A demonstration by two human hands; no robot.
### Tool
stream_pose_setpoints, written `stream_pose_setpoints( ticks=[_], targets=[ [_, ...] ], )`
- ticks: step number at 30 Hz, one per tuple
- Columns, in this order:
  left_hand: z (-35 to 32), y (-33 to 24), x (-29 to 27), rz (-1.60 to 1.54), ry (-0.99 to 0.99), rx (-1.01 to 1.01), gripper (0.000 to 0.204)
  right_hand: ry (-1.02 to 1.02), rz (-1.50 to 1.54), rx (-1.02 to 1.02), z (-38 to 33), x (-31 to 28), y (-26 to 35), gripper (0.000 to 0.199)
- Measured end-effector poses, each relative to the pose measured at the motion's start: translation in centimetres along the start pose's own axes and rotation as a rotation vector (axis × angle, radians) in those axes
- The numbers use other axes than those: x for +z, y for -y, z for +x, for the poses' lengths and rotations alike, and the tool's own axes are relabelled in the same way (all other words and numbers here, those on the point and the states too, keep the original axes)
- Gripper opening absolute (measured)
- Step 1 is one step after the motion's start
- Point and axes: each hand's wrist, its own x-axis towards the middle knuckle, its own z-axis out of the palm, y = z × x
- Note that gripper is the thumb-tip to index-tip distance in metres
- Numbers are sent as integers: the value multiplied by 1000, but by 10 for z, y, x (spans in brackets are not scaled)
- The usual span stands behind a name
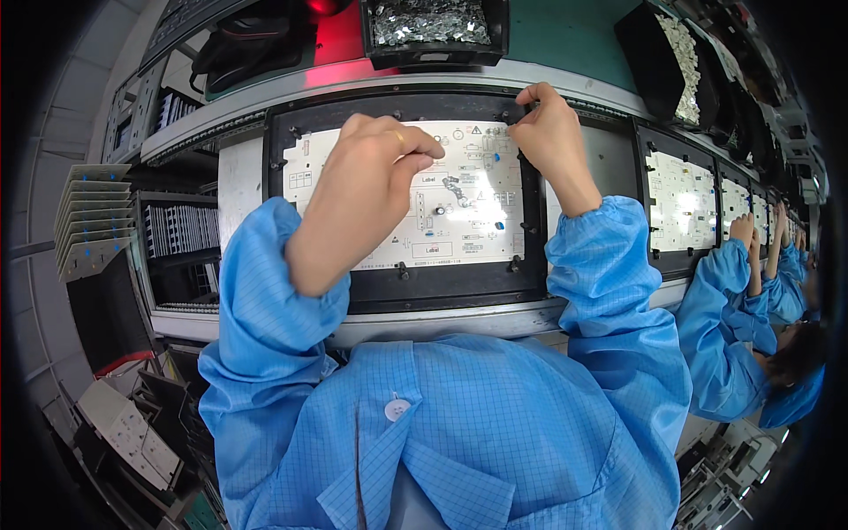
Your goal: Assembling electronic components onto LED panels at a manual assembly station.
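Observation:
In front of me a white circuit board (pixel 389 252) lies in a black frame (pixel 442 296) with small clips round it. My left hand (pixel 358 181) reaches over the board's left half, thumb and forefinger drawn together above its upper middle. At the board's upper right corner is my right hand (pixel 549 146), its fingers bent in a pinch. Whatever either hand holds is too small or hidden to make out. A few small shiny metal pieces (pixel 455 190) rest loose on the board between the hands. Blue components (pixel 500 226) and a black round one (pixel 441 211) stand on it.
A black bin (pixel 433 57) of shiny pieces stands beyond the frame. Another black bin (pixel 654 66) holds cream-coloured parts. More framed boards (pixel 682 199) continue along the line to the right, where co-workers in blue sleeves (pixel 720 291) work. Stacked boards (pixel 93 212) stand at left.

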Motion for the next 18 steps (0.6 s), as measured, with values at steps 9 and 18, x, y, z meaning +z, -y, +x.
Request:
stream_pose_setpoints(
  ticks=[9,18],
  targets=[
    [-59,10,-18,-424,-136,-341,9,28,50,-416,-60,-7,18,28],
    [-70,8,-5,-687,-123,-545,12,22,100,-517,-94,12,1,15]
  ],
)
